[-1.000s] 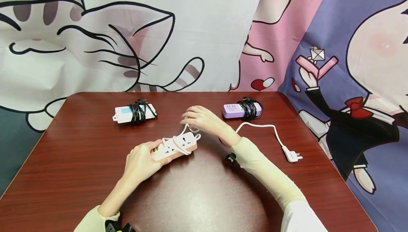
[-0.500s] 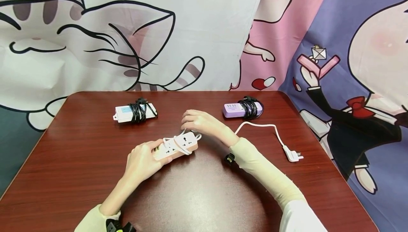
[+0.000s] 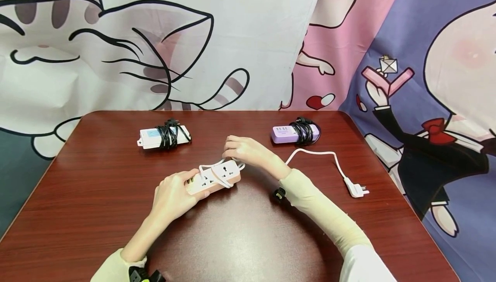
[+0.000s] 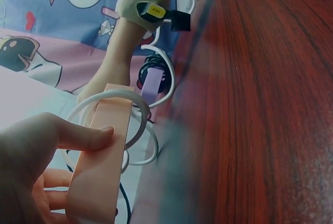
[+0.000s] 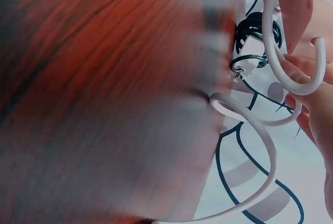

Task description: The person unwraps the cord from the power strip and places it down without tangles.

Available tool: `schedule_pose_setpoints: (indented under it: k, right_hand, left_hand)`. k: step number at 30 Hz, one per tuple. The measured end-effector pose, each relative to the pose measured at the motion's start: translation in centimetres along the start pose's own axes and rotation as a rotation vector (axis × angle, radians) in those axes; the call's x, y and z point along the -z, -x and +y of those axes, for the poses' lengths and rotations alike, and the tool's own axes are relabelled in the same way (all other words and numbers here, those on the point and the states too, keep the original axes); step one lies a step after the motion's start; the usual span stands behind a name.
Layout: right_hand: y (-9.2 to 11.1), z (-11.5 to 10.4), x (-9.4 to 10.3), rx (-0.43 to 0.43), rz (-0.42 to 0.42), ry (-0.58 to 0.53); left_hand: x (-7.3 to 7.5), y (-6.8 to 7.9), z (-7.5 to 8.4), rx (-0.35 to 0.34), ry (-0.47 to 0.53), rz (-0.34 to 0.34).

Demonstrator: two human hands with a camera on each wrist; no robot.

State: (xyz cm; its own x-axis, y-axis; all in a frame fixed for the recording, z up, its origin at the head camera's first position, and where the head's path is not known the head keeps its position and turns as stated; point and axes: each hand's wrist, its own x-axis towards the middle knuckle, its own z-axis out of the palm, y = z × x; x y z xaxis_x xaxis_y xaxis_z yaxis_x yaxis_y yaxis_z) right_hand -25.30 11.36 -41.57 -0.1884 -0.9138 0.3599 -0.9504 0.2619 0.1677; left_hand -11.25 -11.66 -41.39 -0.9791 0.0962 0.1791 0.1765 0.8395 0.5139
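My left hand point(image 3: 172, 198) grips the near left end of a white power strip with a peach-coloured side point(image 3: 233, 180), thumb on one side and fingers on the other. White cord point(image 3: 219, 180) is looped around the strip's socket face. At the strip's far end my right hand point(image 3: 249, 152) holds the cord with curled fingers; in the right wrist view the cord point(image 5: 269, 151) passes by those fingers and loops down to the table. The cord's free end runs out past the right wrist to a white plug point(image 3: 354, 188) lying on the table.
At the back left lies a white power strip point(image 3: 150, 138) wound with black cord. A purple power strip point(image 3: 283, 134), also wound with black cord, lies at the back right. The reddish-brown table point(image 3: 77, 204) ends against a printed cartoon cloth point(image 3: 248, 41).
My right hand has lowered toward the strip's far end, drawing the cord in closer to it. My left hand and the strip have stayed nearly still.
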Motion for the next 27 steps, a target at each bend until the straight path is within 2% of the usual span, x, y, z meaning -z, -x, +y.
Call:
schedule_pose_setpoints:
  k: [12,22,27]
  right_hand:
    - [0.0,-0.2,0.4,-0.059,0.079,0.111]
    - [0.5,-1.0,1.1,-0.125,0.197,0.122]
    - [0.9,-1.3,2.0,-0.170,0.225,0.128]
  left_hand:
    - [0.1,0.0,-0.1,0.012,0.004,-0.014]
    - [0.4,0.0,-0.5,0.037,0.003,-0.017]
    - [0.7,-0.1,-0.6,0.037,0.008,-0.002]
